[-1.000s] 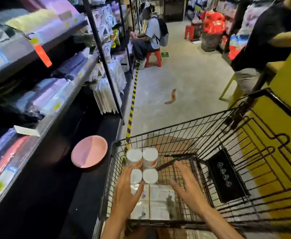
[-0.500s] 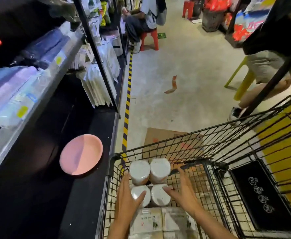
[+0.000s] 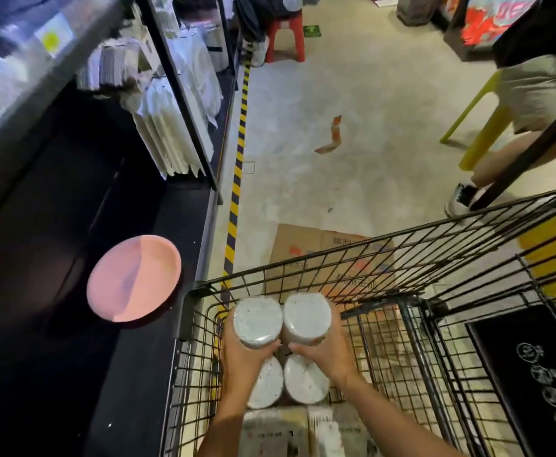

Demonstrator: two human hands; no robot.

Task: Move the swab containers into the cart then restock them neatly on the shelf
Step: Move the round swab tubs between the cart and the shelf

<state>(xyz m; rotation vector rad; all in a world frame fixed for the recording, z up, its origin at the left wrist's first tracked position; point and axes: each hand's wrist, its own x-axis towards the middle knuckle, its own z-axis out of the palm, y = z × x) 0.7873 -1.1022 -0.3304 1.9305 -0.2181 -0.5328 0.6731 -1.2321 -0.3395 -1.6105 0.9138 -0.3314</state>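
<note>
The cart stage looks done. Four round swab containers sit or hang in the near-left corner of the wire cart, low in the frame. Restocking seems to be only starting: the left hand wraps its grip round the left upper container, and the right hand wraps its grip round the right upper container. Both jars are raised above the pair below and touch side by side. The two lower containers rest in the basket, just ahead of some flat packets at the bottom edge. Nothing from this set is on the shelf yet, so all four jars, by my reading, remain to be placed.

The dark shelf deck fills the lower left of the frame, right beside the cart's left wall. A pink plate lies on it near the deck's front edge. The open stretch around the plate offers landing room, though the plate may crowd a neat row. The cart's top rail has to be cleared on the way left. Hanging white packs and an upright post occupy the upper left. A flattened cardboard box lies on the floor beyond the cart, and another person's leg shows at the right edge, near the cart's far side.
</note>
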